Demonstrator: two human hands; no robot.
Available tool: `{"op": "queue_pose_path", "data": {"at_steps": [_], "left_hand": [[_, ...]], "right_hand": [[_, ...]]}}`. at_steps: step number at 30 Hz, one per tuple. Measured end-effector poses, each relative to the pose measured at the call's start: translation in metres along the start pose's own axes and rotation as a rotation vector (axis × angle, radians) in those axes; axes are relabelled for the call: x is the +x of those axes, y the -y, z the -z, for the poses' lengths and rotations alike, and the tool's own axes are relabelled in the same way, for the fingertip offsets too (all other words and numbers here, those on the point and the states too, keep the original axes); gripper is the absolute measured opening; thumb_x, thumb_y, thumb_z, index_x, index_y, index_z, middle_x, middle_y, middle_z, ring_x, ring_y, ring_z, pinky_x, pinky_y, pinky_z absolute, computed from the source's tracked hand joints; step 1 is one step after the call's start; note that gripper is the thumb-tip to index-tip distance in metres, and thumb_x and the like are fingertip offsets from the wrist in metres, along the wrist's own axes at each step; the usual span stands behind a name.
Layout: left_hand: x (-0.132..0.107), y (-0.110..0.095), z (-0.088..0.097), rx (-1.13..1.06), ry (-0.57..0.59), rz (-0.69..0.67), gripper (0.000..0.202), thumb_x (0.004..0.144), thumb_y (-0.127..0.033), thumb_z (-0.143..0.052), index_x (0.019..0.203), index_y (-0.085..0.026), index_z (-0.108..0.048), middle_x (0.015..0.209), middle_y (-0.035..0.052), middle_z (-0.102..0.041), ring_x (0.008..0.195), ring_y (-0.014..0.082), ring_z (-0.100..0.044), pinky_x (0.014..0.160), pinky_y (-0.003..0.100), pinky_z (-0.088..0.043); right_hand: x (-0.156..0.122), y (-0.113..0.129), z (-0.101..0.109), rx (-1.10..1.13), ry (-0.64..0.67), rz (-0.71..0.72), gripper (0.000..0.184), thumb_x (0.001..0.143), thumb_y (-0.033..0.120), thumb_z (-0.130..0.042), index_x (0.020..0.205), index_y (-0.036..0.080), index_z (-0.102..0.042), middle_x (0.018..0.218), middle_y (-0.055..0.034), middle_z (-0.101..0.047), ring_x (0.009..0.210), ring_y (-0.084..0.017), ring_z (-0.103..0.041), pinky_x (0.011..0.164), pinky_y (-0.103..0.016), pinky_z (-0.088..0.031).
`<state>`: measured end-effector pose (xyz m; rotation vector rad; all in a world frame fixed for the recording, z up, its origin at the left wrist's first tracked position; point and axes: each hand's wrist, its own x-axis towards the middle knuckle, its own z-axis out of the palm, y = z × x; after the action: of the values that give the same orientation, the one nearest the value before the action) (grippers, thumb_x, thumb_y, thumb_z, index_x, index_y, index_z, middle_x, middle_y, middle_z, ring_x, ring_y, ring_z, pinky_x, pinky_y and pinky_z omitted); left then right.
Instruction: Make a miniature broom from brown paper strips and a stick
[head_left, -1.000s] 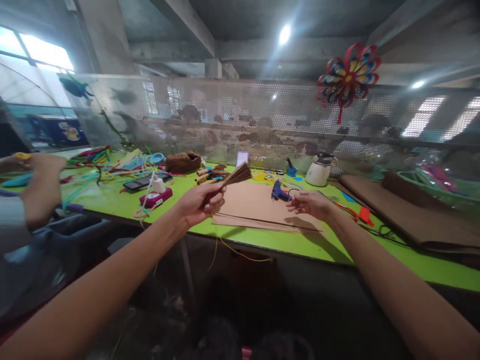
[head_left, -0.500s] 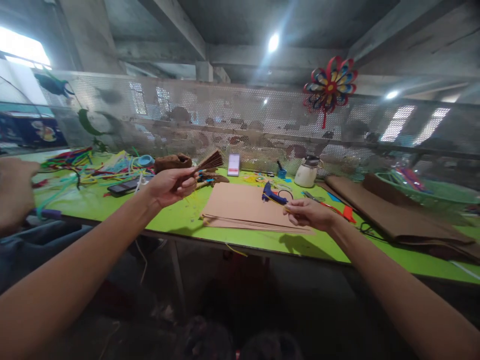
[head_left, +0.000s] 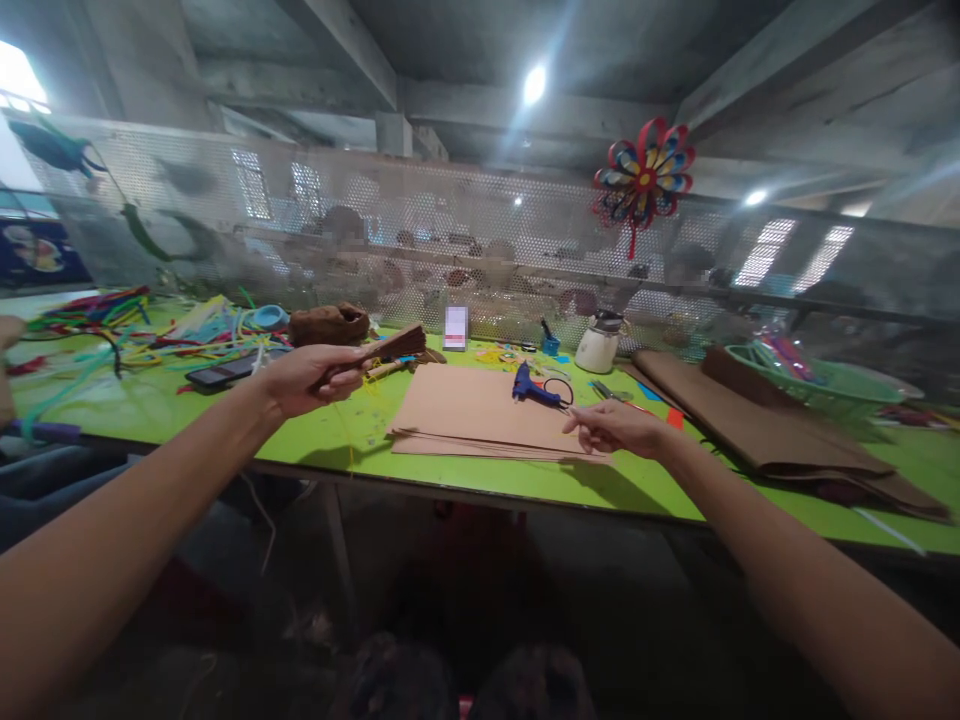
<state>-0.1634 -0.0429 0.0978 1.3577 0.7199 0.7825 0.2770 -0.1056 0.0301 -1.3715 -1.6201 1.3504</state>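
Shifted toward nine o'clock since earlier, the brown bundle (head_left: 399,344), at the sheets' (head_left: 465,405) ten o'clock, sits gripped in the closed left hand (head_left: 316,380), probably light, bendable, best pinched at its narrow end, while the half-curled right hand's (head_left: 611,427) hold is unclear.

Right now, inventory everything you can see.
Table: one, green, foreground
Sheets: several, tan, centre
Glue gun: one, blue, on sheets
Fan-shaped bundle: one, brown, left of centre
Strips: many, multicoloured, left
Flat phone: one, dark, left
Upright phone: one, pale screen, back
Cup: one, blue, back
Kettle: one, white, back
Folded material: one pile, brown, right
Basket: one, green, far right
Flower ornament: one, multicoloured, upper right
Mesh screen: one, grey, background
Left hand: one, holding the bundle
Right hand: one, by the glue gun
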Motion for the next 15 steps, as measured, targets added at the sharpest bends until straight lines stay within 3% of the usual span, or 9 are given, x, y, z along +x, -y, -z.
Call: {"op": "queue_pose_path", "data": {"at_steps": [6,10,12,15], "left_hand": [[0.004,0.018,0.001,-0.011,-0.020,0.088,0.018,0.089,-0.017,-0.046,0.076,-0.009,-0.055,0.045,-0.0037,-0.039,0.039,0.0023,-0.025,0.036,0.011,-0.015],[0.011,0.030,-0.001,-0.007,0.006,0.116,0.020,0.089,-0.016,-0.045,0.074,-0.009,-0.055,0.046,-0.0029,-0.040,0.039,0.0019,-0.025,0.036,0.011,-0.016],[0.014,0.032,-0.004,0.007,0.029,0.120,0.021,0.089,-0.017,-0.045,0.073,-0.010,-0.055,0.046,-0.0033,-0.039,0.039,0.0019,-0.025,0.036,0.011,-0.016],[0.018,0.031,-0.009,0.051,0.048,0.110,0.021,0.089,-0.020,-0.046,0.073,-0.010,-0.055,0.045,-0.0042,-0.036,0.039,0.0025,-0.024,0.036,0.011,-0.016]], "right_hand": [[0.002,-0.022,0.033,-0.190,-0.185,-0.069,0.041,0.067,0.049,-0.070,0.072,0.008,-0.070,0.044,-0.0017,-0.057,0.033,-0.003,-0.031,0.033,-0.016,-0.020],[-0.008,-0.035,0.055,-0.289,-0.367,-0.075,0.034,0.064,0.045,-0.072,0.061,0.011,-0.068,0.047,-0.0030,-0.059,0.037,-0.007,-0.041,0.037,-0.019,-0.028],[-0.017,-0.035,0.062,-0.336,-0.449,-0.060,0.031,0.063,0.042,-0.073,0.053,0.013,-0.066,0.047,-0.0031,-0.059,0.041,-0.010,-0.046,0.041,-0.021,-0.032],[-0.026,-0.023,0.067,-0.405,-0.548,-0.028,0.026,0.061,0.036,-0.075,0.048,0.016,-0.064,0.044,-0.0009,-0.056,0.045,-0.013,-0.047,0.043,-0.023,-0.029]]}}
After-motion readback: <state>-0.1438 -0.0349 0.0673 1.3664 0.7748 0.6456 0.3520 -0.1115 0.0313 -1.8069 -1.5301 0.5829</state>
